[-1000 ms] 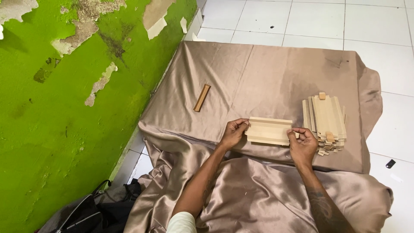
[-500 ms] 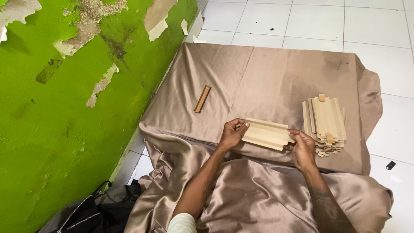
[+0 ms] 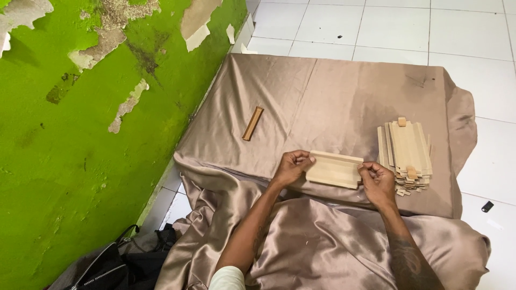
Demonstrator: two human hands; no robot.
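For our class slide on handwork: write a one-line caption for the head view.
Both hands, left hand and right hand, hold a pale wooden piece over a satin-covered table, beside a stack of wooden pieces.

Two hands, left hand (image 3: pixel 290 167) and right hand (image 3: pixel 377 181); one pale wooden panel (image 3: pixel 334 169) between them; one stack of wooden pieces (image 3: pixel 406 156) right; one brown stick (image 3: pixel 252 123) far left

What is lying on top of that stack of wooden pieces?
Two small wooden blocks sit on the stack, one at the far end, one near the front. Lower pieces show only their edges; whatever lies under the cloth is hidden.
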